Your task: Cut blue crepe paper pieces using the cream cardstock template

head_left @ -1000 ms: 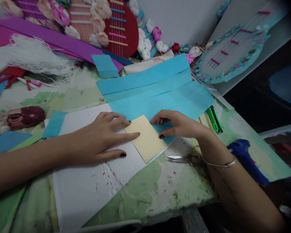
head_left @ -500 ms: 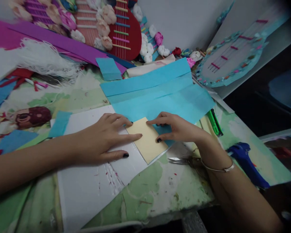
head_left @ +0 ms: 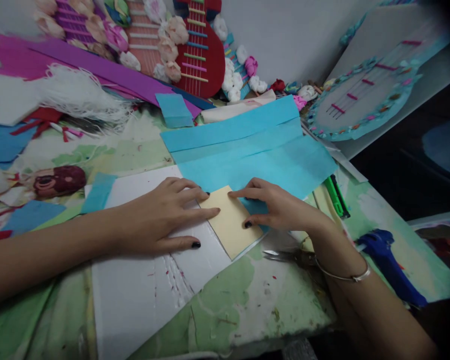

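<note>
A pale yellow rectangular card (head_left: pixel 228 230) lies partly on a white sheet (head_left: pixel 135 305) and partly over blue paper (head_left: pixel 240 145). My left hand (head_left: pixel 168 215) rests flat on the white sheet, fingers spread, with two fingertips on the card's left side. On the card's right side, my right hand (head_left: pixel 275 205) touches with its index finger at the top corner and its thumb lower down. Those two fingers are apart; the others curl under and are partly hidden. Scissors (head_left: pixel 281 255) lie beneath my right wrist, their handles partly covered.
A green box cutter (head_left: pixel 336 197) and a blue glue gun (head_left: pixel 392 267) lie right of my right arm. Paper guitar crafts (head_left: pixel 200 55) lean on the wall behind. White strings (head_left: pixel 82 95) and a brown-and-maroon object (head_left: pixel 60 181) are at left.
The whole view has shifted slightly, so things appear a little lower and farther right. Both hands keep nearly the same places on the card.
</note>
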Available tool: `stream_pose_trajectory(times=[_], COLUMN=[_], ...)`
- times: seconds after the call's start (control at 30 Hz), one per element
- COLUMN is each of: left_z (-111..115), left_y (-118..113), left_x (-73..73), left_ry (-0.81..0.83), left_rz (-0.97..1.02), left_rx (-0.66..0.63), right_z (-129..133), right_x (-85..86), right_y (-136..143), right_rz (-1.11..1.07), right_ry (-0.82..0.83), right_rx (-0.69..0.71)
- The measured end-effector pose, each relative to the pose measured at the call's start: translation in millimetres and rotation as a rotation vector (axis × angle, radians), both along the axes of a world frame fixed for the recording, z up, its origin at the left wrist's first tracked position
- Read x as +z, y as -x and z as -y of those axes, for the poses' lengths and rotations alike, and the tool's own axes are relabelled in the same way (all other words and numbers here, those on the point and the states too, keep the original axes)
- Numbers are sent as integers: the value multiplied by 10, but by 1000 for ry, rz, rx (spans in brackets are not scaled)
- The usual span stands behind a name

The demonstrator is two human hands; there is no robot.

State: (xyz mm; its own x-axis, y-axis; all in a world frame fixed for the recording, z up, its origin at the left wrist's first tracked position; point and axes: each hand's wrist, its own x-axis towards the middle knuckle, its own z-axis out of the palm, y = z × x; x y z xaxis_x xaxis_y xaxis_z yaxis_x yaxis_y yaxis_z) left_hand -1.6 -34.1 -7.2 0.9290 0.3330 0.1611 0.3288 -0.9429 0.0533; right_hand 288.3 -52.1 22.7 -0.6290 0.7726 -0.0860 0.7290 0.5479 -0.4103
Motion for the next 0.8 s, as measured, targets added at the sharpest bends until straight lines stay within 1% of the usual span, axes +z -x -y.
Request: stream_pose_trajectory(times=[0.3,0.53,0.63,0.67,0.73,0.77,0.8], left_z=[42,78,76,77,83,86,90], left_y=[-20,-80,-81,-79,-73,-71,-68], left_x=[27,2,-24,-33,-47,-52,-54], left_ry=[-17,12,-9,-15,-19,-16,-14], left_rz=[-1,-6,13,19,38,50,62], left_rx=[5,-95,-96,-96,-81,-67,-54], right_z=[-13,-2,-20,-37,-93,-130,-171], right_x=[20,12,110,178,360,463,562], right_y=[16,77,89,68,-47,-146,-269], right_rz=[6,37,82,100,156,188,269], right_ry=[31,-6,19,32,39,27,8], right_rx=[-13,-26,-34,-57,-184,-295,-447])
